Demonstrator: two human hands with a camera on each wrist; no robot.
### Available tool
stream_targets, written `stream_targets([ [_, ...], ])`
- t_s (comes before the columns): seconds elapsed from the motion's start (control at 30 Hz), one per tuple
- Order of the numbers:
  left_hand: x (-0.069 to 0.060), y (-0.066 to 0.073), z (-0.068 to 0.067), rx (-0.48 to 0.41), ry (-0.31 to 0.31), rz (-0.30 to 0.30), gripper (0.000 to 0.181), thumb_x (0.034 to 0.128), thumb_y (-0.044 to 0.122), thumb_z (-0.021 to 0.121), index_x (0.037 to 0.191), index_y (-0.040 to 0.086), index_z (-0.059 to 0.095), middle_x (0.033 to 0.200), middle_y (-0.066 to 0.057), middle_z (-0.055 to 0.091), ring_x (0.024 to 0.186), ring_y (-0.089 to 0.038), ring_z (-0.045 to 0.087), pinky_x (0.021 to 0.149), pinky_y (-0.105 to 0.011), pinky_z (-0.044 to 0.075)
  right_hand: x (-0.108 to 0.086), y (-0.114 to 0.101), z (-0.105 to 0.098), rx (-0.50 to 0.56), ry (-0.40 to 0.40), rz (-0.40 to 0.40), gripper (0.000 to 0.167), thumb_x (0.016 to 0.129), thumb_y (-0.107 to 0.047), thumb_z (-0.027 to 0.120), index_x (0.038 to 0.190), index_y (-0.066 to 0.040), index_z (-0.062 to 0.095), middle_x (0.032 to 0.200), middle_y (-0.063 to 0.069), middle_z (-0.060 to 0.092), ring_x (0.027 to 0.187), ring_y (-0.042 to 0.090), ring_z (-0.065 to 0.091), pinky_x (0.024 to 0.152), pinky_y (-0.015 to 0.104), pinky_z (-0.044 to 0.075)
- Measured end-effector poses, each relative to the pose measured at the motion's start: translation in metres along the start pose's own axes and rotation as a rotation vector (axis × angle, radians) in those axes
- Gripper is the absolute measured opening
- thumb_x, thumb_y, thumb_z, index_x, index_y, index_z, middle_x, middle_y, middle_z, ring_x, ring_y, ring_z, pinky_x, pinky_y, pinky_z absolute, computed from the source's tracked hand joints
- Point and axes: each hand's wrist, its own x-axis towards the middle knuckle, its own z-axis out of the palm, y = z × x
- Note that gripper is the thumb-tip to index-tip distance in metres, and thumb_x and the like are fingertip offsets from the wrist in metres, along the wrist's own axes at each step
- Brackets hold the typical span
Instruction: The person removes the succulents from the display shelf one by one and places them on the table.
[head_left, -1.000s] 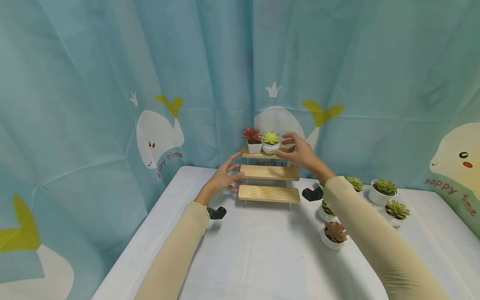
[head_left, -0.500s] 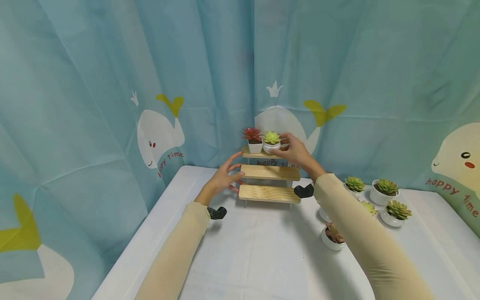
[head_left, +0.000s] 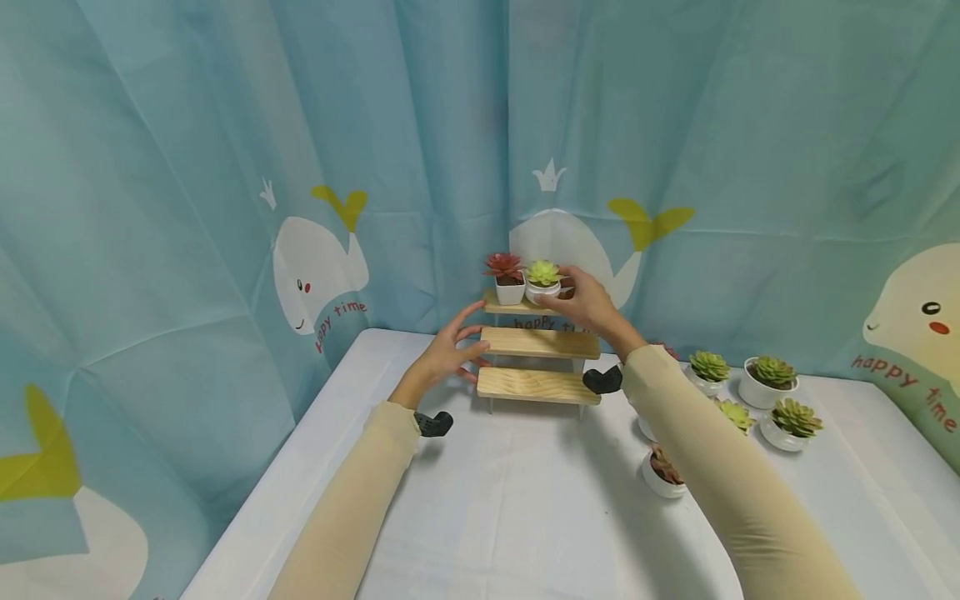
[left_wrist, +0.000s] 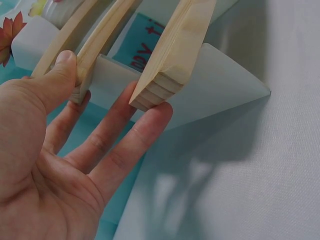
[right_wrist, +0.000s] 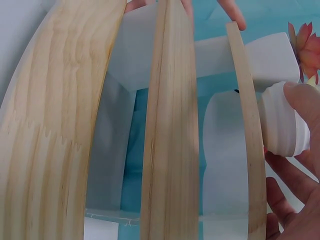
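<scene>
A three-step wooden display stand (head_left: 540,342) stands on the white table. My left hand (head_left: 442,358) holds its left end; in the left wrist view the thumb lies on the middle board and the spread fingertips touch the board ends. On the top board, my right hand (head_left: 588,304) pinches a small white round pot (right_wrist: 282,120) with a yellow-green succulent (head_left: 543,272), thumb in front and fingers behind. Left of it sits a red succulent (head_left: 504,266) in a square white pot (head_left: 511,292). The two pots stand close together.
To the right are several potted succulents, including a green one in a wide bowl (head_left: 767,390), another green one (head_left: 791,425) and a reddish one (head_left: 663,475) partly behind my right sleeve (head_left: 720,458). A blue whale-print curtain (head_left: 420,167) hangs close behind the stand.
My right hand has moved left and closed its fingers on the round pot. That pot has stayed in about the same place. The left hand has not visibly moved.
</scene>
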Motion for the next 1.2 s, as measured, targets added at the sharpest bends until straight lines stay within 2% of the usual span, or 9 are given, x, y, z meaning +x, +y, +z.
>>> stream_targets([
  [0.6, -0.0009, 0.0004, -0.0001, 0.006, -0.011, 0.008, 0.074, 0.1028, 0.017, 0.066, 0.160, 0.046, 0.029, 0.163, -0.017, 0.033, 0.091, -0.036, 0.073, 0.067, -0.055, 0.063, -0.0004, 0.0004, 0.0007, 0.002, 0.000, 0.018, 0.069, 0.098, -0.035, 0.072, 0.151, -0.002, 0.044, 0.132, 0.022, 0.061, 0.120, 0.036, 0.060, 0.096, 0.051, 0.053],
  [0.8, -0.0003, 0.0003, -0.0002, 0.002, -0.009, 0.008, 0.074, 0.1027, 0.017, 0.066, 0.159, 0.047, 0.030, 0.163, -0.016, 0.033, 0.094, -0.039, 0.073, 0.069, -0.058, 0.062, -0.0004, -0.0002, 0.0000, 0.005, -0.001, 0.020, 0.068, 0.098, -0.034, 0.072, 0.151, -0.002, 0.044, 0.133, 0.023, 0.060, 0.121, 0.036, 0.060, 0.097, 0.051, 0.053],
  [1.2, -0.0016, 0.0025, 0.0005, 0.006, 0.000, 0.008, 0.074, 0.1023, 0.016, 0.067, 0.160, 0.045, 0.030, 0.163, -0.018, 0.032, 0.089, -0.034, 0.073, 0.068, -0.058, 0.062, -0.0001, 0.0003, 0.0004, 0.016, -0.006, 0.027, 0.068, 0.098, -0.034, 0.072, 0.151, -0.002, 0.044, 0.132, 0.023, 0.061, 0.120, 0.036, 0.060, 0.097, 0.051, 0.053],
])
